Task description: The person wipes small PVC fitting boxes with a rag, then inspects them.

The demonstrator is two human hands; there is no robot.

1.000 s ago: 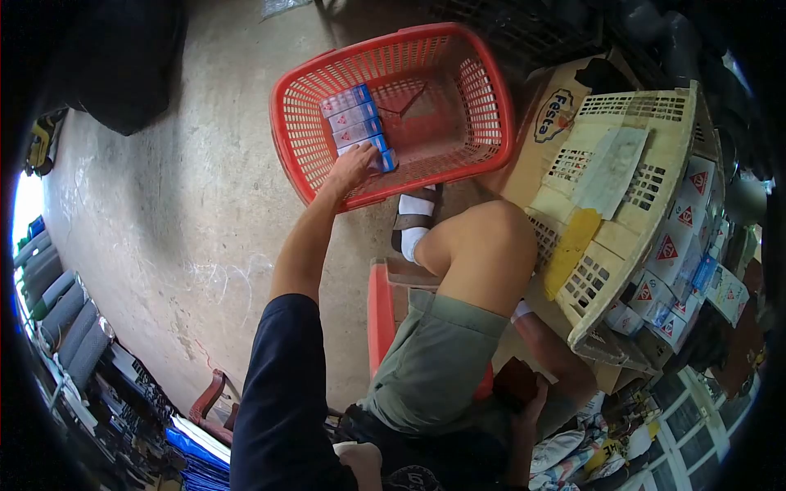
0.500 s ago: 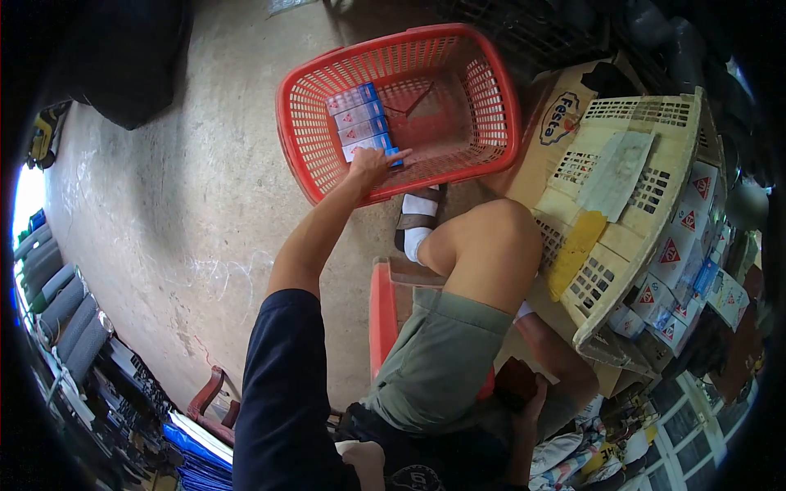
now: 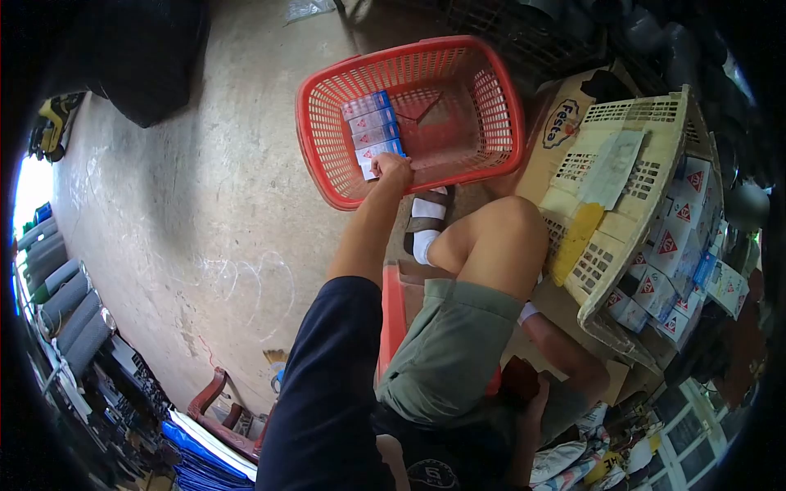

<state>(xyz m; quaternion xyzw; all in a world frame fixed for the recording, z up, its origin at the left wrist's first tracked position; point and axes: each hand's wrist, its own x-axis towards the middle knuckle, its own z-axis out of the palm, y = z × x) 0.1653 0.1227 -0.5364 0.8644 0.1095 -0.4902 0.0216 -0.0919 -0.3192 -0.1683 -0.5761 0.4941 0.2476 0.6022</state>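
Note:
My left hand (image 3: 393, 169) reaches into the red plastic basket (image 3: 338, 199), its fingers curled at the near end of a row of several small white-and-blue boxes (image 3: 372, 121). It is closed on the nearest box (image 3: 378, 152), though the fingertips are partly hidden. The boxes lie side by side in the basket's left half. Low on the right, beside the green shorts, my right hand (image 3: 536, 403) is wrapped round a dark red object (image 3: 519, 380) in shadow.
A worn cream crate (image 3: 626, 176) stands tilted at the right, with white boxes (image 3: 667, 245) marked by red triangles beside it. Behind it is a cardboard box (image 3: 547, 147). A wooden chair arm (image 3: 214, 398) is at lower left, grey rolls (image 3: 61, 295) at far left.
The view has shifted, so the basket appears farther right. My left hand's outstretched finger has drawn in, and the hand now curls at the nearest box. My right hand keeps its hold.

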